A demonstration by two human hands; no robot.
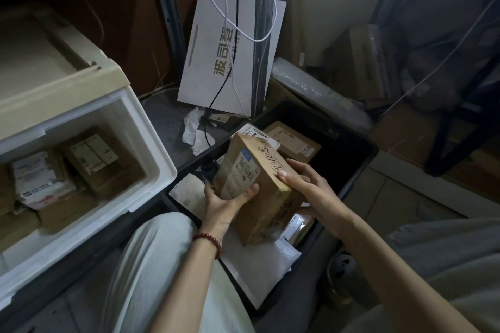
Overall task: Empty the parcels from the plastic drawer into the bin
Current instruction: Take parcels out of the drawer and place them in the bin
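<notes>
A brown cardboard parcel [257,184] hangs tilted over the middle of the black bin [359,140], gripped from both sides. The left hand [224,203] cups its lower left edge, thumb across the labelled face. The right hand's [305,181] fingers [290,174] curl over its near right corner. Inside the bin beneath it lie another brown box [295,140] and a white padded envelope [259,267]. Left of the bin, the open plastic drawer [159,154] holds more parcels [92,157].

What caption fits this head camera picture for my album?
Left hand and right hand hold a cardboard parcel over the black bin; more parcels wait in the white plastic drawer.
</notes>
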